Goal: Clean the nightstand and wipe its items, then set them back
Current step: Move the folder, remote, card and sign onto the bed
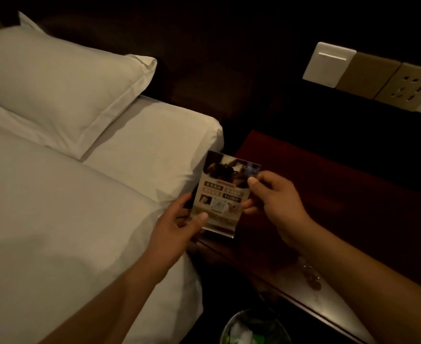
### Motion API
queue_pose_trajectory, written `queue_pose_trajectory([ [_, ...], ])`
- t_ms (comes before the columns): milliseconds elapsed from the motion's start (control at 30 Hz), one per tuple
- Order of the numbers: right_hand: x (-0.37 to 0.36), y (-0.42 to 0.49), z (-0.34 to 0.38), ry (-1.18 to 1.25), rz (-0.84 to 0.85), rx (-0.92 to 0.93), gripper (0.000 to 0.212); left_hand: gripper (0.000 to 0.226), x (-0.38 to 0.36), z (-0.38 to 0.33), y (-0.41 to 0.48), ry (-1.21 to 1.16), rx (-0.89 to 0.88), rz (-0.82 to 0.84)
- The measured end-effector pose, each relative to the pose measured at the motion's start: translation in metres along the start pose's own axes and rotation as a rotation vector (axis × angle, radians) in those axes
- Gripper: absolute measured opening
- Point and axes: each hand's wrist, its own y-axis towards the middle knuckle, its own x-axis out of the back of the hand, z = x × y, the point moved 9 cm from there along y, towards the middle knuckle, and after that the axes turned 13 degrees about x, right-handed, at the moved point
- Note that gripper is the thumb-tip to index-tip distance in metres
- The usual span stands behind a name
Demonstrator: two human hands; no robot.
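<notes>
A clear acrylic sign holder [223, 194] with a printed card inside is held upright over the left edge of the dark red-brown nightstand [341, 194]. My left hand [179, 224] grips its lower left corner, thumb on the front face. My right hand [271, 194] pinches its right edge between thumb and fingers. The stand's base hovers near the nightstand's front left corner; whether it touches the top is unclear.
A white bed [67, 207] with a pillow [60, 80] lies to the left, close against the nightstand. Wall switches and a socket [368, 75] sit on the dark panel behind. A bin [254, 328] with rubbish stands below, at the bottom. A small glinting object [311, 276] lies near the nightstand's front edge.
</notes>
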Motion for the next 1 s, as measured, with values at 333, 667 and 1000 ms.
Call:
queue_pose_trajectory([
  [333,-0.164,-0.049,0.044,0.154,0.224,-0.042,0.022,0.015,0.15,0.014,-0.07,-0.062,0.011,-0.137],
  [667,-0.341,-0.124,0.083,0.193,0.391,-0.062,0.024,0.02,0.343,0.098,-0.19,-0.271,0.142,-0.46],
  [1000,-0.548,-0.231,0.106,0.191,0.677,-0.108,0.021,0.019,0.527,0.214,-0.325,-0.464,0.278,-0.843],
])
